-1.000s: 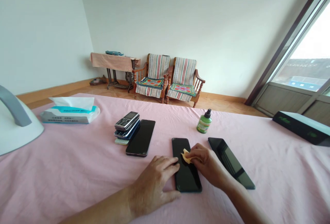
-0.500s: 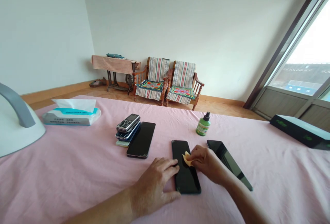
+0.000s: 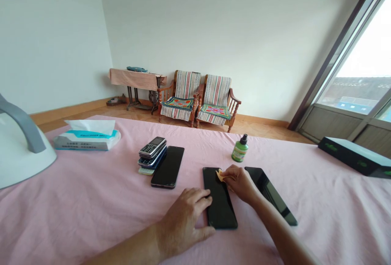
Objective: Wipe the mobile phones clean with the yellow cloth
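Compared with the previous frame, the right hand (image 3: 240,181) has slid the small, pale-yellow cloth (image 3: 219,176) toward 12 o'clock on the flat black glass-fronted phone (image 3: 220,204); the left hand (image 3: 186,222) stays at that phone's 9 o'clock edge. The right fingers pinch the cloth against the screen. The left fingers are open and loosely spread, their tips on the phone's edge.

Fingers hide part of the cloth. The white, rounded appliance with a grey handle (image 3: 21,151), toward 9 o'clock, is cut off by the frame. Lettering on the long black box (image 3: 345,155), toward 2 o'clock, is blurred.

Three large black phones lie flat on the pink cloth cover (image 3: 106,200): the wiped one, a second phone (image 3: 168,168) at 10 and a third phone (image 3: 270,196) at 3. One stack of small keypad phones (image 3: 152,151) adjoins the second; its exact number is unclear. There is one green spray bottle (image 3: 240,150) at 1, one white-and-blue tissue pack (image 3: 87,138) at 10, and two wooden armchairs at 12.
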Demonstrator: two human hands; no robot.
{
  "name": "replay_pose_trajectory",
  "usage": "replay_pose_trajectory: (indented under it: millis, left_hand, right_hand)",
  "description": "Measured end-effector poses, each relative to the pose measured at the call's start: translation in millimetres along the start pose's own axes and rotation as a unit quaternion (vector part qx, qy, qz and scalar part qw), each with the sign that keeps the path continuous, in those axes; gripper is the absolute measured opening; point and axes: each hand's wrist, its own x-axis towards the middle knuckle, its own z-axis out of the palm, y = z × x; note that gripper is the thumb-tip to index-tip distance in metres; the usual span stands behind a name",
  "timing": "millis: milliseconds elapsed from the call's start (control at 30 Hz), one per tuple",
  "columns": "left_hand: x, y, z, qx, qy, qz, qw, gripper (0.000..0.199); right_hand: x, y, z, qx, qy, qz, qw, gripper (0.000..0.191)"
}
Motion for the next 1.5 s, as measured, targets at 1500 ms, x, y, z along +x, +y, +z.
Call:
replay_pose_trajectory:
  millis: [1500]
  left_hand:
    - [-3.7, -3.3, -0.9, -0.023, 0.012, 0.003, 1.000, 0.062]
  right_hand:
    - [-24.7, -38.4, 49.3, -0.187, 0.034, -0.112, 0.975, 0.027]
